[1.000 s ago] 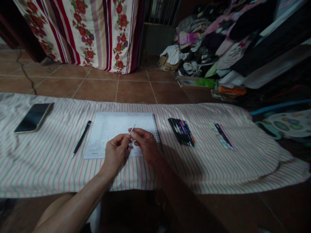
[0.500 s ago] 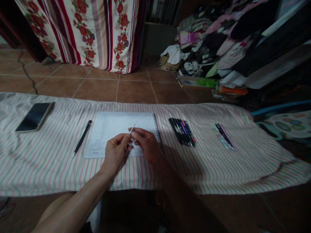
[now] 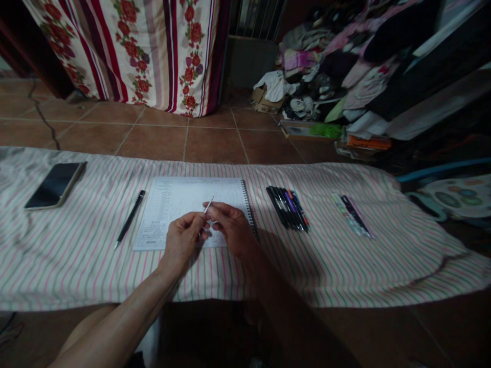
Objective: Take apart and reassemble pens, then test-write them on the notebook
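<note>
The left hand and right hand hold a thin white stick, maybe a pen refill, in a small, closed pinch above the spiral notebook. It looks like fiddly work; the next move seems to need gentle care

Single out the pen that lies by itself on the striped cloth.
The black pen between the phone and the notebook. The others lie side by side in a larger group and a smaller group, both right of the notebook.
</note>
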The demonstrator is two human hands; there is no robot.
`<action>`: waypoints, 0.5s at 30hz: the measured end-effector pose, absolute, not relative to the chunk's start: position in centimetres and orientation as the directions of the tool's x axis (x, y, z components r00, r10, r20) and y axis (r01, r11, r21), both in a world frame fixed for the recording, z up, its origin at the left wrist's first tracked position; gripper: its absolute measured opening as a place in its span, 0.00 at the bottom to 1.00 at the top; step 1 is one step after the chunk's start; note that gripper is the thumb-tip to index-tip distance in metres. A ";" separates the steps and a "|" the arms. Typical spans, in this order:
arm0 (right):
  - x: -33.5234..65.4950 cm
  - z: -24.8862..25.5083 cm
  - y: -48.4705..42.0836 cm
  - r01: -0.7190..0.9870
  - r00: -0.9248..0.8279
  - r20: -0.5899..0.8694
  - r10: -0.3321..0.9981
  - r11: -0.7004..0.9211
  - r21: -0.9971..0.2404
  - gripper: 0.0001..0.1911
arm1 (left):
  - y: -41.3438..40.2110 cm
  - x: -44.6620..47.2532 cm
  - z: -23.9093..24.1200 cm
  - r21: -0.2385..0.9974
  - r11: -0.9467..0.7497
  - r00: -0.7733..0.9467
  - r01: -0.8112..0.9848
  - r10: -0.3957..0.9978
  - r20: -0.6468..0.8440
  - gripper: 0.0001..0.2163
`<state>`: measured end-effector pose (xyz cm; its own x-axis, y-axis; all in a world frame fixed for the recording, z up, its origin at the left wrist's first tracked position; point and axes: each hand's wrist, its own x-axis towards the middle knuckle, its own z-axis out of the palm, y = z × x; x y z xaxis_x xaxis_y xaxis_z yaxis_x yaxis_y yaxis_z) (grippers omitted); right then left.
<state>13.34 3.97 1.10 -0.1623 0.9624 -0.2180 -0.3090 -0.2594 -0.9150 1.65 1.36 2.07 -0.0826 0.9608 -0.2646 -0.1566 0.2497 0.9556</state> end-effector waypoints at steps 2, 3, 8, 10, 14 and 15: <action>13.3 1.2 3.9 -0.318 -0.154 -0.227 0.962 -0.266 -0.910 0.14 | 1.4 1.7 2.1 0.954 0.251 -0.081 -0.163 0.961 -0.266 0.12; 13.2 1.3 3.9 -0.323 -0.152 -0.229 0.961 -0.267 -0.908 0.14 | 1.4 1.7 2.2 0.954 0.252 -0.081 -0.165 0.960 -0.268 0.12; 13.2 1.3 3.9 -0.309 -0.140 -0.234 0.962 -0.267 -0.913 0.16 | 1.4 1.7 2.2 0.950 0.266 -0.056 -0.162 0.959 -0.278 0.12; 13.3 1.3 3.9 -0.297 -0.132 -0.242 0.961 -0.271 -0.916 0.16 | 1.4 1.7 2.2 0.948 0.270 -0.053 -0.171 0.958 -0.282 0.12; 13.3 1.4 4.0 -0.304 -0.130 -0.263 0.956 -0.291 -0.907 0.16 | 1.4 1.7 2.1 0.948 0.259 -0.046 -0.183 0.961 -0.271 0.12; 13.2 1.4 4.0 -0.307 -0.129 -0.265 0.956 -0.293 -0.906 0.16 | 1.4 1.7 2.1 0.951 0.254 -0.044 -0.179 0.963 -0.265 0.12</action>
